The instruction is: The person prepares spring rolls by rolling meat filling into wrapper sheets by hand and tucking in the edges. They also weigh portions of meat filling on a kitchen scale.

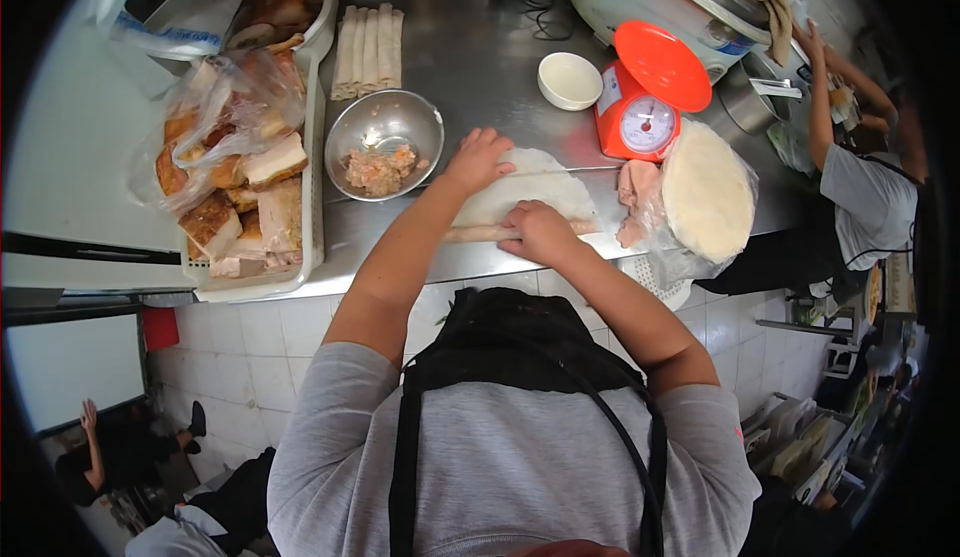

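A round, pale wrapper sheet (535,185) lies on the steel counter, its near edge rolled into a thin roll (470,234). My left hand (482,162) rests on the sheet's far left part, fingers stretched out and slightly bent. Over the near roll, my right hand (541,231) has its fingers curled around it. Just left of the sheet stands a steel bowl (372,117) with some minced filling (380,169) in it. Finished rolls (368,52), several side by side, lie behind the bowl. On the right is a stack of round wrappers (708,192) on plastic.
A white basket (312,197) of roasted meat pieces (240,182) stands at the left. Behind the wrappers are a red kitchen scale (640,122) and a white bowl (570,81). A crumpled pink cloth or glove (636,197) lies beside the stack. Another person (868,192) stands at right.
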Action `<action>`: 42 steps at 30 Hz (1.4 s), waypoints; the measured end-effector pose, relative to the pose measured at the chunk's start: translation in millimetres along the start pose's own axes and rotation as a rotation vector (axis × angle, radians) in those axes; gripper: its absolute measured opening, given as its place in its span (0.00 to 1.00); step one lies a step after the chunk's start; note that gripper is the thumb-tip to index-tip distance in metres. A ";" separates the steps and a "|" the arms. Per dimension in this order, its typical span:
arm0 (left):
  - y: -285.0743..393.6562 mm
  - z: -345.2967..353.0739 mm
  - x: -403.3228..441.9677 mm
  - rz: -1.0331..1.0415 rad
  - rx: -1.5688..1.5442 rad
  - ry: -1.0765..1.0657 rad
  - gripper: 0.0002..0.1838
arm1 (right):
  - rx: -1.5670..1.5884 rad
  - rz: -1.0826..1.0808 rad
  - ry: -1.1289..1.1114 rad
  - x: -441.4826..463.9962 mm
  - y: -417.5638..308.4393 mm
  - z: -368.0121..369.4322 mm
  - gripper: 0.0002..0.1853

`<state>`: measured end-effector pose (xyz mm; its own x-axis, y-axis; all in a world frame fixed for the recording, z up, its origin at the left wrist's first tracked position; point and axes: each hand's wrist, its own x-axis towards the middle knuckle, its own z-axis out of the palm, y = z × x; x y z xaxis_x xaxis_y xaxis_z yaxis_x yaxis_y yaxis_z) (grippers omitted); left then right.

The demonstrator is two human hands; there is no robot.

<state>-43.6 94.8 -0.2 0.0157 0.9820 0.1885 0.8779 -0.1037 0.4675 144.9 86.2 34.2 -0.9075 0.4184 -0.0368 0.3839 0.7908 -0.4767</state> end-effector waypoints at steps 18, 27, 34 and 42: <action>45.7 -30.1 -126.8 -0.123 -0.061 -0.004 0.19 | -0.056 -0.077 0.129 15.1 -22.0 20.9 0.13; 43.1 -30.1 -126.5 -0.111 0.012 -0.035 0.16 | -0.148 0.125 0.183 -61.2 49.4 -30.7 0.14; 49.6 -39.1 -121.0 -0.187 0.019 0.038 0.12 | 0.134 0.267 0.100 -61.4 64.9 -44.7 0.13; 46.4 -35.7 -114.4 -0.139 0.237 0.112 0.11 | 0.003 0.156 0.166 -51.9 78.3 -38.9 0.08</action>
<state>-21.7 -28.1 30.8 -0.1537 0.9592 0.2374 0.9555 0.0831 0.2829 228.7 143.7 32.9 -0.7964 0.6038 0.0344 0.5170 0.7091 -0.4794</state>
